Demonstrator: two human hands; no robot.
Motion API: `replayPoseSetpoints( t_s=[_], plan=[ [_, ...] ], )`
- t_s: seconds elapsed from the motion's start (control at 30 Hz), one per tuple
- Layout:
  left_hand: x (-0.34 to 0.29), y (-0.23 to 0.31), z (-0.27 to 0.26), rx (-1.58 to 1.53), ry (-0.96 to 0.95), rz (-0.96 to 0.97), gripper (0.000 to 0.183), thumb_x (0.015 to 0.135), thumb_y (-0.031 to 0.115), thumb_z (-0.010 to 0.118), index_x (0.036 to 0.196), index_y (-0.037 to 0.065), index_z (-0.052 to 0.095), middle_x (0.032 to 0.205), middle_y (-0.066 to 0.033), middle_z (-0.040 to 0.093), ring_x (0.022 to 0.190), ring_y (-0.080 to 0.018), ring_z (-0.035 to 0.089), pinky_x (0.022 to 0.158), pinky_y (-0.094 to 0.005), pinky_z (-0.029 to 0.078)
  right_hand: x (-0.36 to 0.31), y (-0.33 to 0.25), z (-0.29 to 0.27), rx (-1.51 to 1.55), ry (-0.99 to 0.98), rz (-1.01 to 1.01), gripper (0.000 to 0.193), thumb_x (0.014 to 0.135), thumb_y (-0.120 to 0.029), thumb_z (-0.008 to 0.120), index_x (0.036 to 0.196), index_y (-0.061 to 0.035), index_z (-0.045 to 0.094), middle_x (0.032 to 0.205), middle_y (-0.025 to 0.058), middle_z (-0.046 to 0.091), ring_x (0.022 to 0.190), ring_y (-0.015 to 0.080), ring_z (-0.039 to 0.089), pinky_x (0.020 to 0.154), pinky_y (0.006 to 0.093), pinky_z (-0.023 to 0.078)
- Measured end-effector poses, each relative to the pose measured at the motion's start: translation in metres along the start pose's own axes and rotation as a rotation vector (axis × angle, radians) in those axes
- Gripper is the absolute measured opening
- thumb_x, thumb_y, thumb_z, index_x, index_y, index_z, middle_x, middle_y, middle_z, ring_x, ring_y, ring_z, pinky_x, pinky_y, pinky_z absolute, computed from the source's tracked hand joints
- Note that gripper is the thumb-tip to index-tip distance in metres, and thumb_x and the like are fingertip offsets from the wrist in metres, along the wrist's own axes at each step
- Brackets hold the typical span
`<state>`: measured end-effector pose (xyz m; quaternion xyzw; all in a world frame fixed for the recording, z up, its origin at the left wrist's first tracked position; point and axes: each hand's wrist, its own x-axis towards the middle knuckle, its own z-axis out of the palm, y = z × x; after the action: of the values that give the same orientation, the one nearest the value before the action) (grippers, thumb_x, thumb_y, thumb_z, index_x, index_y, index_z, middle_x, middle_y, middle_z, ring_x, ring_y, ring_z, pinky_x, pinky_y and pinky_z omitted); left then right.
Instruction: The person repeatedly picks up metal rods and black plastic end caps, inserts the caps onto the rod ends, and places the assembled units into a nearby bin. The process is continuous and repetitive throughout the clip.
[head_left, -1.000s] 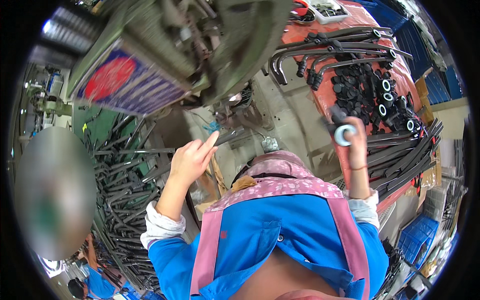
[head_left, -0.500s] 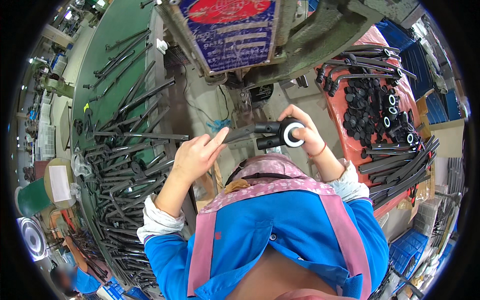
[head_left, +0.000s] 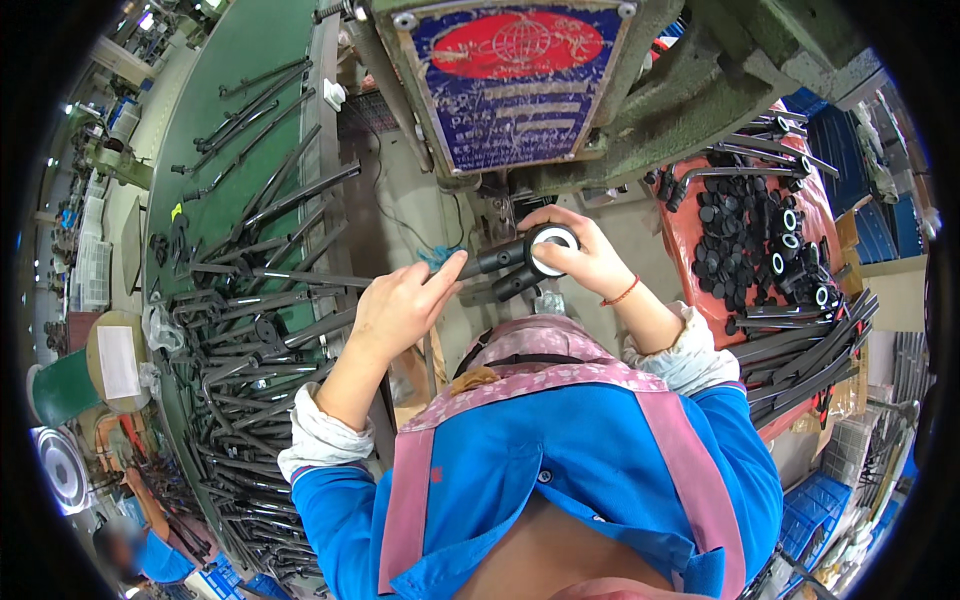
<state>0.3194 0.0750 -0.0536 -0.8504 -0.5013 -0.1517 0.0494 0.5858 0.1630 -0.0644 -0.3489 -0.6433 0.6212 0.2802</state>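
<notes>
I have the black fitting (head_left: 527, 257) just right of the middle of the frame, its two stubby sockets pointing left and its white ring (head_left: 555, 231) facing up. To me it looks like hard plastic: light, stiff, not fragile, perhaps a little slick. I'd hold it by the round end, where it is broadest, leaving the socket mouths free. The right hand (head_left: 597, 262) does so, fingers clamped around that end, thumb across the ring.

The dark tube (head_left: 481, 264) meets the upper socket; how deep it sits, I can't tell. It seems rigid, probably heavier, best steadied near its tip. The left hand (head_left: 398, 308) is closed on it there, index finger laid along it.

Beyond, I see a green machine (head_left: 640, 150) across the top, a green worktop (head_left: 205, 220) at left, piled with black rods (head_left: 285, 315), and a red-covered worktop (head_left: 677, 245) at right, carrying black caps (head_left: 722, 235).
</notes>
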Motion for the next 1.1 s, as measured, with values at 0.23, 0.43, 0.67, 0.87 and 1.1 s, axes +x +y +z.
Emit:
replayPoseSetpoints(
  t_s=[0.23,0.43,0.67,0.87,1.1],
  plan=[
    [0.033,-0.023,0.008,-0.009,0.008,-0.004,0.038,0.088,0.027,0.066,0.125,0.021,0.059,0.066,-0.0053,0.051,0.060,-0.0242,0.062,0.050,-0.0370,0.050,0.028,0.030,-0.011,-0.132,0.250,-0.200,0.027,0.087,-0.025,0.067,0.103,-0.0031,0.066,0.086,0.0006,0.065,0.065,0.0074,0.059,0.049,0.0238,0.046],
    [0.043,-0.041,0.031,-0.169,-0.106,-0.085,0.033,0.091,0.029,0.061,0.124,0.022,0.060,0.069,-0.0102,0.060,0.067,-0.0322,0.064,0.054,-0.0431,0.051,0.058,0.055,-0.022,-0.213,0.220,-0.049,0.026,0.090,-0.021,0.065,0.106,-0.0015,0.063,0.085,0.0038,0.065,0.055,0.0082,0.057,0.040,0.0240,0.046],
    [0.045,-0.049,0.046,-0.297,-0.206,-0.129,0.031,0.094,0.031,0.057,0.122,0.021,0.060,0.076,-0.0116,0.066,0.071,-0.0336,0.065,0.061,-0.0441,0.053,0.051,0.065,-0.022,-0.212,0.205,-0.101,0.024,0.090,-0.015,0.062,0.110,-0.0024,0.064,0.093,0.0049,0.067,0.060,0.0113,0.061,0.043,0.0264,0.049],
    [0.027,-0.054,0.045,-0.205,-0.050,-0.098,0.036,0.090,0.033,0.062,0.123,0.018,0.060,0.073,-0.0098,0.062,0.070,-0.0311,0.064,0.060,-0.0423,0.051,0.051,0.101,-0.037,-0.592,0.078,-0.027,0.036,0.084,-0.002,0.057,0.119,-0.0062,0.065,0.109,0.0095,0.065,0.081,0.0160,0.066,0.063,0.0251,0.055],
    [-0.029,-0.088,0.037,-0.305,0.011,-0.234,0.031,0.087,0.036,0.065,0.106,0.012,0.067,0.079,-0.0091,0.064,0.074,-0.0315,0.064,0.062,-0.0414,0.051,0.043,0.130,-0.036,-0.524,0.376,-0.278,0.029,0.084,0.003,0.056,0.111,-0.0006,0.066,0.099,0.0120,0.054,0.077,0.0208,0.065,0.050,0.0256,0.054]
  ],
)
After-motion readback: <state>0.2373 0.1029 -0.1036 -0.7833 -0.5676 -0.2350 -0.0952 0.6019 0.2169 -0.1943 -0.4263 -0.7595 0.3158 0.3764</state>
